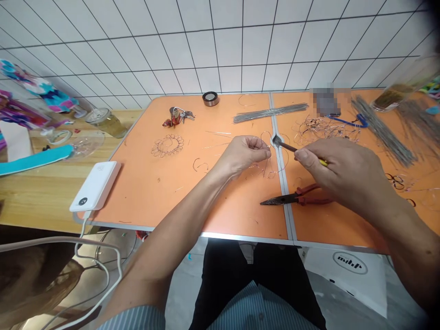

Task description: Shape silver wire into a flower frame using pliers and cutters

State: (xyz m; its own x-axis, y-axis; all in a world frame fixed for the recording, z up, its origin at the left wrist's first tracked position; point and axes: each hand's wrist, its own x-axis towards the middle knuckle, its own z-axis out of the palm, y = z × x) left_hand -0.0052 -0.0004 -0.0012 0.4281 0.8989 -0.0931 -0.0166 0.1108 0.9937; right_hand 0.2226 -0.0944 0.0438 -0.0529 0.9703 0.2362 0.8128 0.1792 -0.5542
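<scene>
My left hand (245, 155) is closed in a pinch on a thin copper wire (264, 172), whose loops show just below and beside the fingertips. My right hand (340, 167) grips a slim tool (287, 145) with a dark metal head and a partly yellow handle; its exact kind is unclear. The tool's head is close to the wire at my left fingertips, over the table's metal seam. Below my right hand lie needle-nose pliers (283, 200) with red handles, partly covered by the hand. A flower-shaped wire ring (167, 145) rests to the left.
On the orange table (154, 192) are a roll of black tape (210, 98), a reddish ornament (175, 118), a bundle of straight wires (270, 112), tangled copper wire (316, 128) and another wire bundle (385, 130). A white power bank (96, 185) with a cable sits at the left edge.
</scene>
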